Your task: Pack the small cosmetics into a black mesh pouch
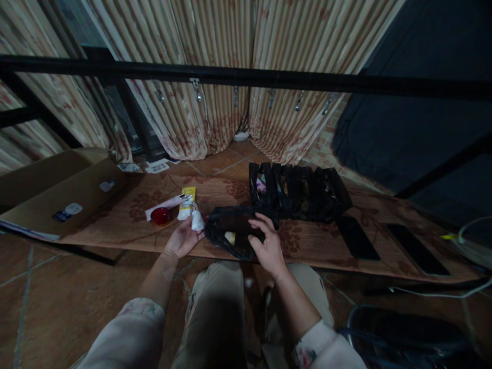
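Note:
My left hand point(183, 240) is palm up at the table's front edge, its thumb and fingers around a small white bottle point(197, 220) with a silvery top. Just right of it lies a black see-through bag point(223, 225) with its mouth spread; a small pale item point(229, 237) shows inside. My right hand point(268, 246) rests at the bag's right side, thumb and fingers apart against the dark material. Behind the bottle lie a yellow-and-white tube point(186, 207), a pale pink tube point(166, 206) and a round red jar point(160, 216).
A row of black pouches point(300, 192) with contents stands at the back right. Two dark flat phone-like slabs point(358, 238) lie right of it. An open cardboard box point(84, 197) stands at the left. A black bar with hooks point(246, 77) crosses above the patterned tablecloth point(126, 225).

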The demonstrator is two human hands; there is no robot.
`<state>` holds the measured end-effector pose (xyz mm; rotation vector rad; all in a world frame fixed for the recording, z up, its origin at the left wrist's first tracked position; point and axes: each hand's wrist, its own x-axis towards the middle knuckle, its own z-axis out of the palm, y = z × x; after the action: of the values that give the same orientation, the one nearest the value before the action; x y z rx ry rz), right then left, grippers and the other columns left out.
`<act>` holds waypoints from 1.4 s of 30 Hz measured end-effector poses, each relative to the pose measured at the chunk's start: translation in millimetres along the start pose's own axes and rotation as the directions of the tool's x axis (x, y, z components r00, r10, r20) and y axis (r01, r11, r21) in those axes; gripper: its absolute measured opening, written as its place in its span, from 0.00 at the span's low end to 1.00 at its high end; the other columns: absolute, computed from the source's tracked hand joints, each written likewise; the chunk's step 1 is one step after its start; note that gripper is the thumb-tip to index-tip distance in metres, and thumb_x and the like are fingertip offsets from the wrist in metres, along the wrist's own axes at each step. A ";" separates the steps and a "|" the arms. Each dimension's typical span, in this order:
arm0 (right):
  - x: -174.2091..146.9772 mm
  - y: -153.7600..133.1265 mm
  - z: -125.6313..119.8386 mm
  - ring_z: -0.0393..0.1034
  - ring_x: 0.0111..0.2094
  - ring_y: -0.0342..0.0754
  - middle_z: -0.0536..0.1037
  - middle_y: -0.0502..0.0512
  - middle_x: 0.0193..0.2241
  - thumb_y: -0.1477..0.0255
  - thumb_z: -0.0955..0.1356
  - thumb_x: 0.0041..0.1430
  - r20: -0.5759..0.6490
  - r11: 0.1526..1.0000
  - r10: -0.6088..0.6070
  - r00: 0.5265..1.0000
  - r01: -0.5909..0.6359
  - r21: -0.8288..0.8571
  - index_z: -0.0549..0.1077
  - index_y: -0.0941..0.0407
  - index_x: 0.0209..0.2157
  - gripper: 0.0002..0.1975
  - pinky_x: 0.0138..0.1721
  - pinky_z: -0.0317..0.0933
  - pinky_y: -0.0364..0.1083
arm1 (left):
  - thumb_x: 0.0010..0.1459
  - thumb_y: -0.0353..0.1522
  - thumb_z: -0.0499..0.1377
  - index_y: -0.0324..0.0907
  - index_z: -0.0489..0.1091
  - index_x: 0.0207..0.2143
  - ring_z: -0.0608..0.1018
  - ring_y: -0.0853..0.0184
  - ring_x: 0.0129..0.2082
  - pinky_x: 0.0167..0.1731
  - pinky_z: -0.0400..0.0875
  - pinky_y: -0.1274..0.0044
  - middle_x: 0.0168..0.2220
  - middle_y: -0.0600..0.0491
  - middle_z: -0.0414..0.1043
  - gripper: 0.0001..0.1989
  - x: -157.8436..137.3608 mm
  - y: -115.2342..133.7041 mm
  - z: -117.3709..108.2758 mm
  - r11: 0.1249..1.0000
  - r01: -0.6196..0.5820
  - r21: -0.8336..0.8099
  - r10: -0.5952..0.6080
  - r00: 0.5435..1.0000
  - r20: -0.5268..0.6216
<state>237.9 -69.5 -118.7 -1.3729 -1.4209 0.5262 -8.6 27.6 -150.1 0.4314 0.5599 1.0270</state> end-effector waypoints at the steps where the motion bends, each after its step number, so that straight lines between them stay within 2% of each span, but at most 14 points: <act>1: 0.0 0.3 0.1 0.70 0.43 0.50 0.66 0.56 0.54 0.77 0.66 0.49 0.000 1.000 0.001 1.000 -0.001 -0.001 0.73 0.52 0.43 0.18 0.50 0.63 0.53 | 0.66 0.32 0.45 0.38 0.69 0.43 0.77 0.68 0.28 0.38 0.76 0.72 0.29 0.51 0.74 0.14 -0.1 0.0 0.6 1.000 -0.001 0.004 0.001 1.000 -0.001; 7: 0.1 2.2 0.0 0.70 0.44 0.50 0.66 0.56 0.54 0.77 0.66 0.49 0.004 1.000 -0.007 1.000 0.007 -0.007 0.73 0.51 0.44 0.19 0.50 0.63 0.53 | 0.64 0.30 0.47 0.38 0.69 0.44 0.77 0.68 0.29 0.40 0.75 0.71 0.30 0.51 0.75 0.13 0.0 -0.3 0.8 1.000 0.020 -0.002 -0.020 0.999 -0.035; 12: -0.2 2.3 0.0 0.70 0.44 0.50 0.66 0.56 0.54 0.77 0.66 0.49 0.003 1.000 -0.008 1.000 0.008 -0.007 0.73 0.51 0.44 0.18 0.50 0.63 0.53 | 0.63 0.28 0.49 0.38 0.69 0.45 0.78 0.65 0.33 0.39 0.75 0.70 0.31 0.50 0.76 0.12 0.6 -0.7 -2.7 1.000 0.015 0.018 -0.014 0.998 -0.059; 19: -0.7 2.0 0.6 0.70 0.42 0.49 0.66 0.56 0.54 0.77 0.66 0.49 -0.001 1.000 -0.006 1.000 0.006 0.008 0.73 0.52 0.43 0.18 0.49 0.63 0.53 | 0.62 0.27 0.49 0.38 0.68 0.45 0.78 0.65 0.32 0.42 0.75 0.68 0.31 0.50 0.76 0.12 1.6 -0.8 -5.0 1.000 0.014 0.004 -0.014 0.998 -0.054; 23: -0.2 1.1 0.1 0.70 0.43 0.49 0.66 0.56 0.54 0.77 0.65 0.49 0.005 1.000 -0.006 1.000 0.006 0.010 0.73 0.52 0.44 0.19 0.49 0.63 0.53 | 0.62 0.28 0.49 0.38 0.68 0.44 0.79 0.64 0.35 0.43 0.74 0.69 0.32 0.49 0.76 0.11 1.9 -0.4 -5.7 0.999 0.035 0.009 -0.035 0.998 -0.046; 42: -0.6 2.7 0.4 0.70 0.43 0.49 0.66 0.56 0.54 0.77 0.66 0.49 -0.001 1.000 -0.017 1.000 0.017 0.012 0.73 0.52 0.44 0.18 0.49 0.63 0.52 | 0.62 0.27 0.48 0.37 0.67 0.46 0.79 0.63 0.36 0.41 0.75 0.70 0.33 0.48 0.76 0.12 2.0 -0.8 -6.1 0.999 0.025 0.035 -0.024 0.999 -0.043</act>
<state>238.6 -69.3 -121.4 -1.3501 -1.4254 0.5222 -11.1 29.4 -155.7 0.4334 0.6212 1.0059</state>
